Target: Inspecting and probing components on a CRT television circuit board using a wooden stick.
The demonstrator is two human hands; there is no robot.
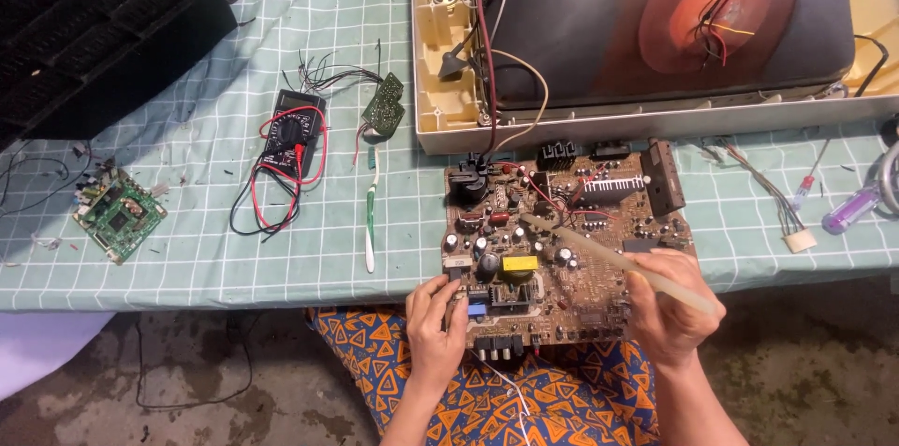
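We grip the brown circuit board point(562, 249) at its near-left edge with our left hand point(435, 319), while our right hand point(670, 301) clasps a pale translucent stick point(613, 259) over it.

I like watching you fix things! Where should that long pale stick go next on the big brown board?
Probably a little deeper along the large brown circuit board. The right hand aims the long translucent stick at the parts near its middle, its tip beside red wires, while the left hand steadies the near edge.
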